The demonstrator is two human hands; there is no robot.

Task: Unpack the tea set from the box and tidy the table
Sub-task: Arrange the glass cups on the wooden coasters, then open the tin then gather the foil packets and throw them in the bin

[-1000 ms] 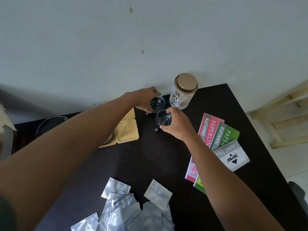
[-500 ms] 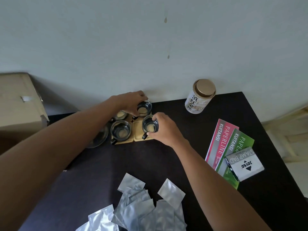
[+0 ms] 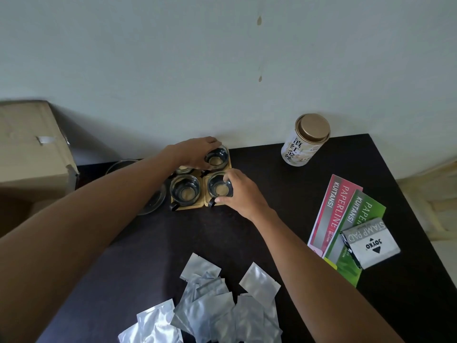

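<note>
Several small glass cups with dark handles stand on square wooden coasters [image 3: 193, 206] at the back of the dark table [image 3: 222, 233]. My left hand [image 3: 195, 151] grips the far right cup [image 3: 217, 157] by its rim. My right hand [image 3: 241, 193] holds the near right cup [image 3: 219, 187], thumb and fingers around it. A third cup [image 3: 185, 189] stands free at near left. A fourth cup [image 3: 183, 170] is mostly hidden under my left wrist. The cardboard box [image 3: 32, 147] sits at the far left.
A glass dish [image 3: 153, 201] lies partly under my left forearm. A tea canister with a gold lid [image 3: 305, 141] stands at the back right. Receipt books [image 3: 343, 219] and a stamp pad box [image 3: 369, 242] lie on the right. Several silver sachets [image 3: 215, 308] are heaped at the front.
Both hands carried a cup each from beside the canister leftward and set them onto the right-hand coasters. Over the last half second the hands have stayed on the cups.
</note>
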